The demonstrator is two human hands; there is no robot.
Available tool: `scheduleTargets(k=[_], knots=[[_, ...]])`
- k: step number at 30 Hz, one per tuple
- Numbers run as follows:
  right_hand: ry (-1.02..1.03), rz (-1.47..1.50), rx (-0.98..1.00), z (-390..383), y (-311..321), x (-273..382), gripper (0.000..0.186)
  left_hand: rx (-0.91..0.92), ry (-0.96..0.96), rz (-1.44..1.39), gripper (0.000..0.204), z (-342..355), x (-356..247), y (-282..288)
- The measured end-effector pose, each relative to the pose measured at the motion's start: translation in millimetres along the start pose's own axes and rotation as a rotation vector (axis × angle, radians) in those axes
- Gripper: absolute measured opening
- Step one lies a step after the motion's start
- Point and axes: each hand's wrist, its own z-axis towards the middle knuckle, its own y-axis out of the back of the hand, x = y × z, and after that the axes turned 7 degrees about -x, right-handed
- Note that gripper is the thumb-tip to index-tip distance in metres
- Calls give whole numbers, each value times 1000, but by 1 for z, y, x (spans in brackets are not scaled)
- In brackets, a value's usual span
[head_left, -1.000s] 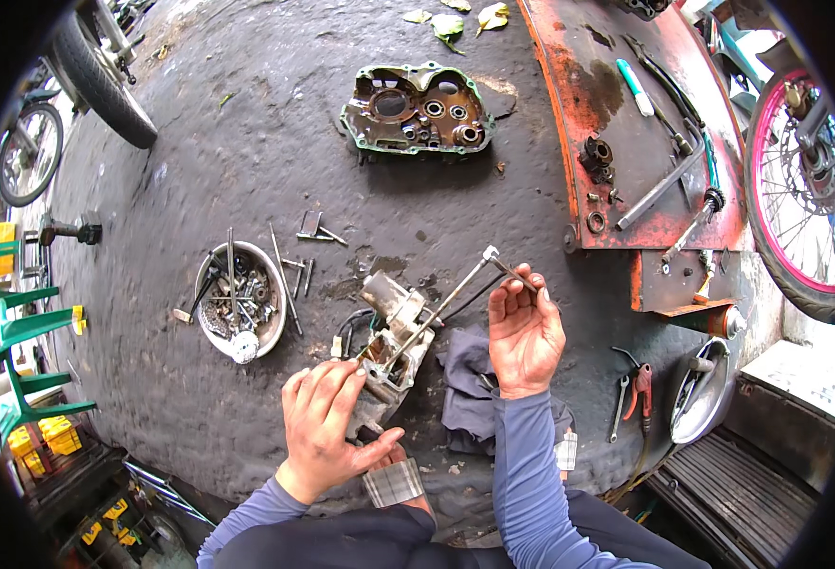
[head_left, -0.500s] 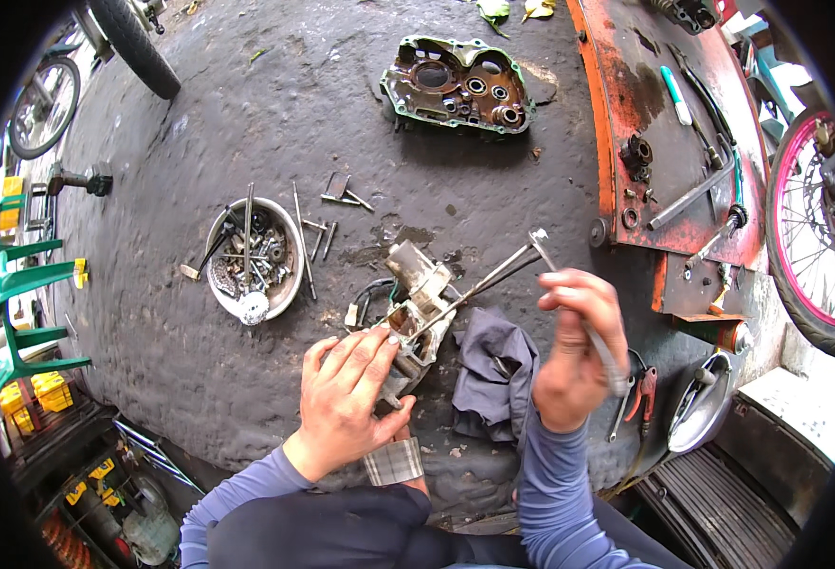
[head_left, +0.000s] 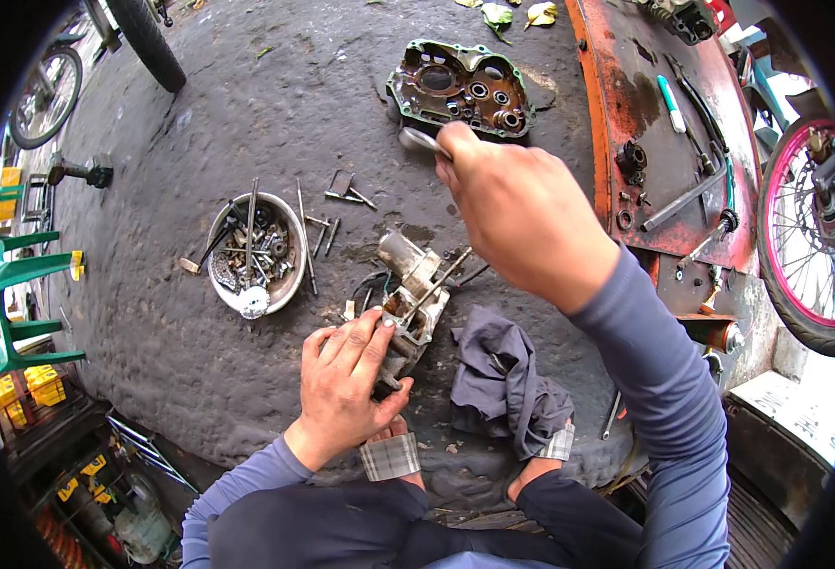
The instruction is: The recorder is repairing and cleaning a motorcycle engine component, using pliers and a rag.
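Note:
A grey metal engine casing (head_left: pixel 417 275) sits on the dark ground in front of me. My left hand (head_left: pixel 346 375) grips its near end, fingers bent over the top. Slim metal rods (head_left: pixel 449 275) slant up and right out of the casing, their upper ends hidden behind my right hand (head_left: pixel 512 209). That hand is closed around a grey metal tool (head_left: pixel 424 142) with a rounded end; its exact kind is hidden. Right of the casing lies a crumpled dark grey cloth (head_left: pixel 498 370), near my foot.
A bowl of small metal parts (head_left: pixel 296 275) stands left, with loose bolts (head_left: pixel 349 196) beside it. Ahead lies an open crankcase half (head_left: pixel 460 90). An orange metal sheet (head_left: pixel 659 180) at right carries tools. Green plastic chairs (head_left: pixel 19 327) and a pink-rimmed wheel (head_left: pixel 768 237) stand at the sides.
My right hand has swung forward and left, carrying the grey tool above the rods. The left hand remains on the engine casing. My right foot has come into view beside the cloth.

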Motion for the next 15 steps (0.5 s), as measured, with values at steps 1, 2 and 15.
scheduleTargets(k=[1,2,15], knots=[[1,8,-2,-3,7,5,26,3,4,7,71,-1,2,3],[174,94,-159,-9,19,16,27,-1,16,3,71,-5,6,6],[-151,365,216,-285,-33,13,38,-31,35,-60,67,-1,1,0]])
